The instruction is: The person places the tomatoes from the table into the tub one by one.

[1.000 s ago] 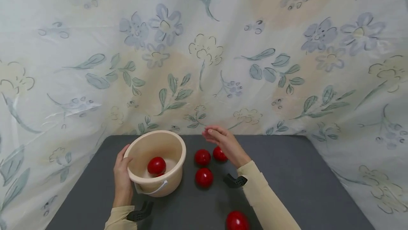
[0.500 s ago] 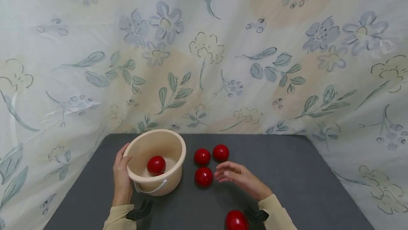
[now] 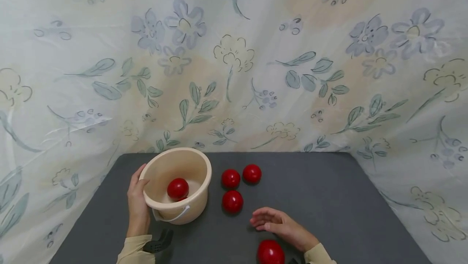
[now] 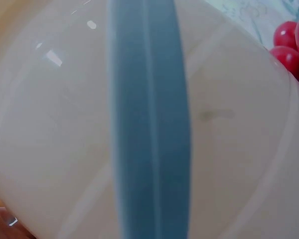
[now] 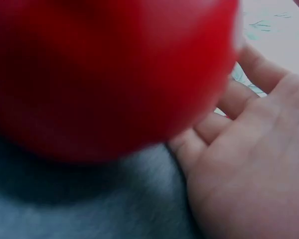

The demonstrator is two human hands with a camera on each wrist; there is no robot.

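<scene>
My left hand (image 3: pixel 138 205) grips the left rim of a cream bucket (image 3: pixel 199 205), thumb over the edge. The bucket's white handle (image 3: pixel 179 216) hangs down its near side, and its pale wall fills the left wrist view. Inside lies a glossy red ball (image 3: pixel 178 189); a sliver of red shows under it. My right hand (image 3: pixel 287 227) holds nothing, its fingers extended and slightly bent, just beyond another red ball (image 3: pixel 271 252) near the front of the table. In the right wrist view this large red ball (image 5: pixel 114 74) overlaps the fingertips, with the palm beside it.
Three more red balls, the near one (image 3: pixel 232 202), the left one (image 3: pixel 230 178) and the far one (image 3: pixel 252 174), sit right of the bucket on the dark grey table (image 3: pixel 310 191). A floral cloth (image 3: pixel 234 73) hangs behind and at both sides.
My right hand has come back from above the far balls toward the front ball, uncovering the far one. The left hand keeps its hold on the bucket, which stays in place.
</scene>
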